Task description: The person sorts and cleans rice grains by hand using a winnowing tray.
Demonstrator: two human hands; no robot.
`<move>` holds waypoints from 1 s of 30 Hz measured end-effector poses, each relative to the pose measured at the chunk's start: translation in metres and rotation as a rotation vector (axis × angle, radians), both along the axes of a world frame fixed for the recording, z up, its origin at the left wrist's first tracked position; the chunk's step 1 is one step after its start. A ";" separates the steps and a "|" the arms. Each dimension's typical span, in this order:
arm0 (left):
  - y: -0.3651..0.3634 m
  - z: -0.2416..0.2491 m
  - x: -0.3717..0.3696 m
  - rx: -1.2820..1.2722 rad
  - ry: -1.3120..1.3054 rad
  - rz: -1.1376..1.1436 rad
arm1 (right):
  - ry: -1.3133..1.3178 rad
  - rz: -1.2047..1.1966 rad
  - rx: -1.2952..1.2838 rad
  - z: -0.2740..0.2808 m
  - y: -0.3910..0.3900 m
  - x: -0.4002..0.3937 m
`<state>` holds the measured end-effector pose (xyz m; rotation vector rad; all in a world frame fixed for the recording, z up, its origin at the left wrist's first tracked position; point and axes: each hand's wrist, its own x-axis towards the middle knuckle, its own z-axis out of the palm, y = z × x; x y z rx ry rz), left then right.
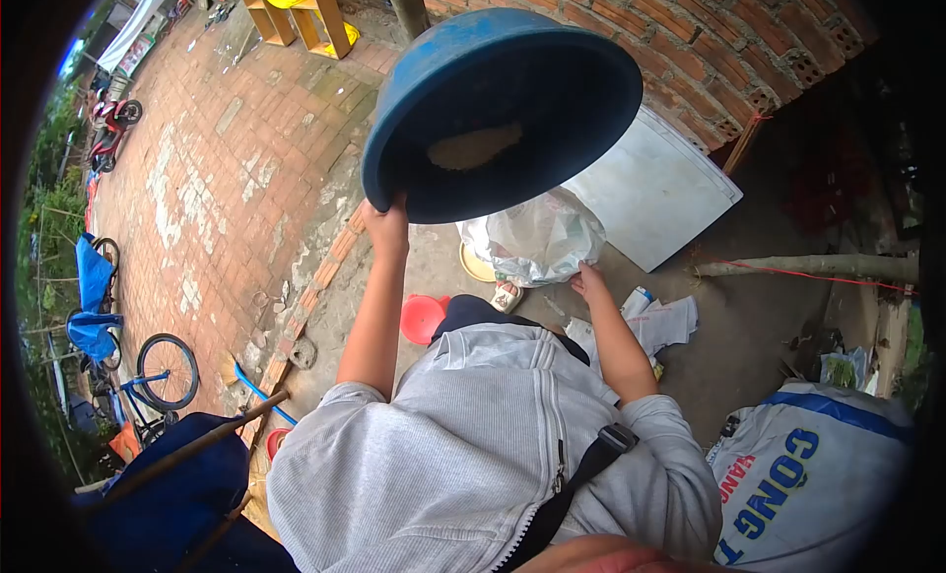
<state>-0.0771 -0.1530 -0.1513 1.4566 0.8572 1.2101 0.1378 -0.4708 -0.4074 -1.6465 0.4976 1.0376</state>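
Observation:
My left hand (386,224) is closed on the near left rim of a large blue basin (424,70). The basin is held up and tilted, its dark inside facing me. A pale tan patch of loose material (475,147) lies in it, too indistinct to name. Below the basin's lower rim hangs a translucent white plastic bag (537,240), crumpled and bulging. At its right edge, my right hand (588,280) pinches the plastic. What the bag contains cannot be made out, and the basin hides part of its top.
A red plastic item (424,319) and a yellowish round lid or dish (477,262) are near my feet. A white panel (655,189) lies by the brick wall (680,41). At right are a large printed sack (803,479) and a pole (808,269); a bicycle (168,374) stands left.

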 end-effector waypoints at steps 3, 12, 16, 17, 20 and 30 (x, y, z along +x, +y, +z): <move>0.002 -0.006 0.012 -0.024 0.033 0.004 | -0.006 -0.006 -0.062 -0.004 0.012 0.006; -0.035 0.020 0.035 0.267 0.205 -0.010 | 0.017 0.055 -0.091 0.006 0.016 0.019; -0.042 0.019 0.037 0.268 0.202 -0.005 | -0.072 0.235 -0.173 0.007 0.010 0.037; -0.044 0.017 0.033 0.270 0.210 0.009 | -0.144 0.338 -0.175 0.011 0.007 0.041; -0.053 0.010 0.028 0.105 0.289 0.062 | -0.368 0.307 -0.064 -0.002 0.003 0.040; -0.046 -0.017 0.009 -0.020 0.227 0.204 | -0.752 0.892 -0.225 0.056 0.008 0.056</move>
